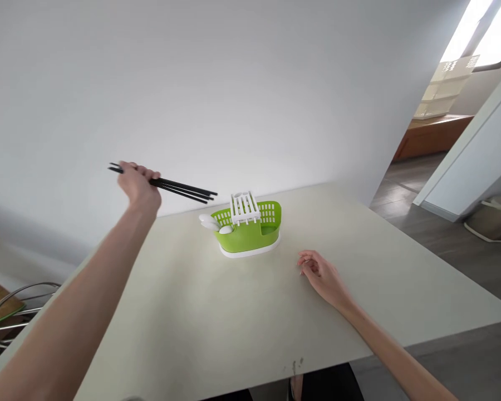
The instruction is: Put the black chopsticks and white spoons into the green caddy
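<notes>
My left hand (138, 181) is closed around a bunch of black chopsticks (186, 190), raised to the left of a green cutlery holder. The chopsticks point right, their ends spread slightly above the holder's left side. The green cutlery holder (244, 238) has slotted walls, a white base tray and a white slotted top piece (245, 207) across its middle. White spoons (210, 223) lean out of its left compartment. My right hand (317, 272) is on or just over the table, right of the holder, its fingers loosely curled and holding nothing.
The holder stands on a pale table (217, 312) near a white wall (242, 100). A round metal rack (19, 312) is beyond the table's left edge. Dark marks show near the front edge. At the right are a grey floor, a wooden ledge (434, 133) and a window.
</notes>
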Available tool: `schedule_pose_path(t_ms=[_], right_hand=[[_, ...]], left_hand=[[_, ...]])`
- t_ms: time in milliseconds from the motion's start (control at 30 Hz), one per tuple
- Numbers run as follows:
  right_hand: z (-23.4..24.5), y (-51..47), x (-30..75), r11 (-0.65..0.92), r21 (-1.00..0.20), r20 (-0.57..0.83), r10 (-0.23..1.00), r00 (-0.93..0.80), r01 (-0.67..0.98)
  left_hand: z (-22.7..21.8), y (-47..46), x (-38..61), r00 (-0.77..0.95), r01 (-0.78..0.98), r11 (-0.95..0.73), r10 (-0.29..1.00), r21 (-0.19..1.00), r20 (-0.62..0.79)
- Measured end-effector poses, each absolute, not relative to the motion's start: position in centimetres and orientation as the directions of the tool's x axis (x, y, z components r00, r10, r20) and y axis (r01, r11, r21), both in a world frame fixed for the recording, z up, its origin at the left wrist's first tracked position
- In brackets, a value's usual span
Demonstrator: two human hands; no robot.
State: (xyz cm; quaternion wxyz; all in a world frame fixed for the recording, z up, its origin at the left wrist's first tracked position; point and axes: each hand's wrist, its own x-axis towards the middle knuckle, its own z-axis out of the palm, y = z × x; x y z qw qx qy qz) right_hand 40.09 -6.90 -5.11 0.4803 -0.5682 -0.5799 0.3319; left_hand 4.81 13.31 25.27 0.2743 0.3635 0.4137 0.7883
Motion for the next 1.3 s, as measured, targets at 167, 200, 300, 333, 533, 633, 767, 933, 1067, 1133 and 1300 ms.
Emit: schedule_pose_path(t_ms=[167,200,300,333,533,633,767,933,1067,1133,1300], right_hand=[[-5.2,-7.1,40.3,0.123,-0.920,0.174,0.979,0.108,0.372],[-5.2,-7.2,40.3,0.121,-0.918,0.174,0.978,0.111,0.377],[-5.5,-7.3,40.5,0.104,-0.915,0.164,0.979,0.123,0.391],[-5.6,-7.3,40.6,0.102,-0.914,0.162,0.979,0.122,0.392],[-6.7,-7.3,41.0,0.131,-0.904,0.188,0.977,0.105,0.406],[-7.0,-7.3,41.2,0.120,-0.891,0.181,0.978,0.102,0.437],[-7.3,-7.4,41.4,0.128,-0.885,0.193,0.976,0.103,0.447],[-7.3,-7.6,41.5,0.125,-0.883,0.193,0.976,0.106,0.453],[-7.1,-7.8,41.6,0.101,-0.879,0.174,0.978,0.116,0.466],[-7.0,-7.8,41.7,0.101,-0.875,0.177,0.977,0.118,0.474],[-7.1,-8.0,41.8,0.099,-0.871,0.175,0.978,0.116,0.480]], left_hand=[[27.7,11.4,-3.5,-0.507,0.026,-0.342,0.805,0.939,0.307],[27.0,10.8,-4.8,-0.436,0.106,-0.269,0.853,0.957,0.288],[23.2,8.5,-7.5,-0.282,0.310,-0.035,0.951,0.950,0.127],[21.5,7.7,-8.1,-0.261,0.344,0.026,0.963,0.939,0.069],[11.2,4.1,-11.2,-0.255,0.581,0.235,0.962,0.779,-0.099],[7.9,3.1,-12.6,-0.275,0.717,0.259,0.958,0.648,-0.079],[5.2,1.4,-13.5,-0.262,0.845,0.238,0.965,0.479,-0.018],[2.7,-1.6,-12.9,-0.203,0.965,0.183,0.975,0.190,0.093],[1.7,-2.7,-12.3,-0.154,0.988,0.157,0.970,0.002,0.186],[1.7,-2.9,-12.5,-0.166,0.986,0.163,0.966,0.036,0.196],[2.1,-4.3,-14.9,-0.128,0.976,0.099,0.982,0.196,0.137]])
